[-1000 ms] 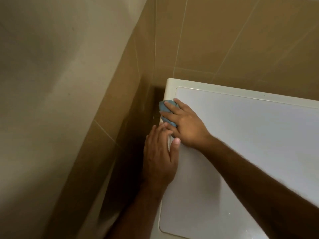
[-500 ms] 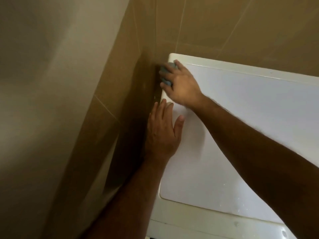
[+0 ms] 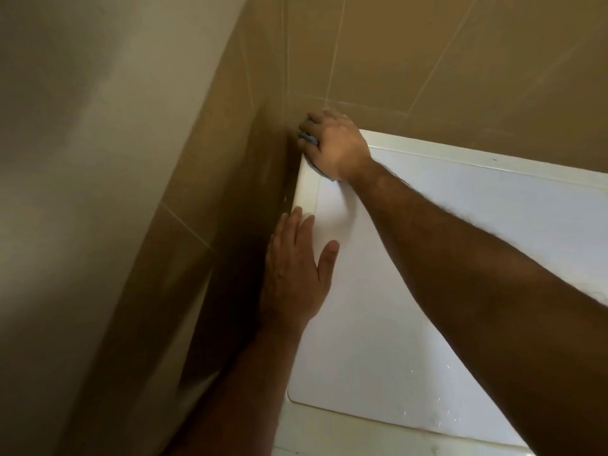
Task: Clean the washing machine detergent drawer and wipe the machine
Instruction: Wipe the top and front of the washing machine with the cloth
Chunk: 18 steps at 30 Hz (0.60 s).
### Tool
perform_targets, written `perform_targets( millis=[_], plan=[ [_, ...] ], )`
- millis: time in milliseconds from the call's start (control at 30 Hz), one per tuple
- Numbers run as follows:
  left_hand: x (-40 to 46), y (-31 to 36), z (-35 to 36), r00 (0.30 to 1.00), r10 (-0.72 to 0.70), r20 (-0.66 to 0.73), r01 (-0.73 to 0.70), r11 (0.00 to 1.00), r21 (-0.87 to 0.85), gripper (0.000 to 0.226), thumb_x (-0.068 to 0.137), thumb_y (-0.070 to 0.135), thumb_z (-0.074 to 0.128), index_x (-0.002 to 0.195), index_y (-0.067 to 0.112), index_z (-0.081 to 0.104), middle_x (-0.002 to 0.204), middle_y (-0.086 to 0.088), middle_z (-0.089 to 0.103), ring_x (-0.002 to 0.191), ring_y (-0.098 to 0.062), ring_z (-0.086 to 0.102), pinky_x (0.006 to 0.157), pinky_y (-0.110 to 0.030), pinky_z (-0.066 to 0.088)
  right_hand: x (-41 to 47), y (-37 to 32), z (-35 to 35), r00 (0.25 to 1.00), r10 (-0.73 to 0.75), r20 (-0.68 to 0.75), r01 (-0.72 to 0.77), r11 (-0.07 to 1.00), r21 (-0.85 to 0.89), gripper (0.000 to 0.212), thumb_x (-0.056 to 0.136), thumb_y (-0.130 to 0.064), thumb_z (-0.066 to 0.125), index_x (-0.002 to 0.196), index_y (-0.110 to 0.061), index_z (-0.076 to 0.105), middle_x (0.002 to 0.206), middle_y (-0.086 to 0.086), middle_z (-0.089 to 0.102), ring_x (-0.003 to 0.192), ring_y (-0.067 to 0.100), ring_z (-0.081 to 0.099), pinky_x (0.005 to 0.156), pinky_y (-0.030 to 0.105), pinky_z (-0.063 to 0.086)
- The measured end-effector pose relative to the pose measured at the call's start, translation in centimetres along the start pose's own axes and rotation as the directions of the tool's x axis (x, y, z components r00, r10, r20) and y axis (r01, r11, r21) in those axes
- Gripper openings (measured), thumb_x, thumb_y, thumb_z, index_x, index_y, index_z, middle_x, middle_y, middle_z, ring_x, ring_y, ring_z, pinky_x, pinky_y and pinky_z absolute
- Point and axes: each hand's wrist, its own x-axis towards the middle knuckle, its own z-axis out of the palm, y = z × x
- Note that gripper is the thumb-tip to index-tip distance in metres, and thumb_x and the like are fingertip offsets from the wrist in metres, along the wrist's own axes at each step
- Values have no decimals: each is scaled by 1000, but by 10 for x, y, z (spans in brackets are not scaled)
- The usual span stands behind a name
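The white top of the washing machine (image 3: 460, 245) fills the right half of the head view. My right hand (image 3: 335, 146) presses a blue cloth (image 3: 307, 138) onto the machine's far left corner, right against the tiled walls. Most of the cloth is hidden under the hand. My left hand (image 3: 296, 268) lies flat with fingers apart on the machine's left edge, nearer to me, holding nothing. Water droplets (image 3: 424, 409) sit on the near part of the top. The detergent drawer is out of view.
Brown tiled walls (image 3: 427, 60) meet in a corner directly behind and left of the machine. A narrow dark gap (image 3: 240, 258) runs between the machine's left side and the left wall.
My right hand has slid the blue cloth along the left edge to the machine's far corner. My left hand stays flat on the left edge. The camera has tilted downward.
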Motion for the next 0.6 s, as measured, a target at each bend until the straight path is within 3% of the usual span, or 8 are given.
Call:
perform_targets(
  millis=[100, 200, 333, 433, 533, 600],
  plan=[
    [0, 1, -1, 1000, -3, -1, 3, 1000, -26, 81, 96, 66, 9, 142, 13, 47, 152, -10, 41, 143, -29, 35, 112, -49, 37, -15, 28, -1, 977, 181, -115, -177, 983, 44, 54, 98, -50, 32, 133, -20, 58, 139, 7, 56, 131, 32, 45, 111, 45, 34],
    [0, 0, -1, 1000, 5, -6, -5, 999, -54, 82, 95, 67, 8, 142, 12, 46, 153, -11, 40, 144, -30, 32, 114, -47, 33, -39, 52, 5, 882, 414, -224, -413, 909, 52, 63, 90, -54, 24, 122, -18, 64, 127, 8, 62, 123, 33, 50, 104, 44, 38],
    [-1, 0, -1, 1000, 5, 1, -5, 998, -56, 86, 92, 69, 4, 144, 13, 44, 155, -9, 37, 145, -27, 30, 115, -43, 30, -62, 51, 13, 793, 565, -230, -579, 816, 8, 58, 96, -48, 29, 136, -14, 53, 147, 10, 46, 139, 37, 33, 111, 48, 30],
    [-1, -1, -1, 1000, -1, -5, 0, 997, -79, 87, 92, 70, 4, 143, 12, 45, 154, -9, 38, 144, -26, 31, 114, -42, 30, -60, 25, 21, 859, 484, -167, -500, 863, -68, 65, 99, -49, 21, 150, -11, 35, 158, 13, 31, 147, 35, 23, 120, 47, 21],
    [-2, -1, 1, 1000, 2, -25, -5, 994, -108, 87, 93, 69, 6, 142, 11, 47, 153, -9, 40, 143, -26, 34, 114, -43, 33, -63, -4, 23, 967, 232, -107, -242, 966, -91, 60, 103, -46, 23, 151, -12, 34, 159, 11, 31, 148, 32, 25, 121, 44, 20],
    [-2, -1, 0, 1000, -2, -28, -2, 994, -113, 88, 93, 70, 5, 143, 11, 47, 153, -9, 40, 143, -25, 34, 115, -42, 33, -77, -18, 20, 993, 73, -88, -81, 992, -99, 58, 104, -44, 27, 150, -11, 37, 157, 11, 35, 146, 30, 29, 122, 42, 20]
  ],
)
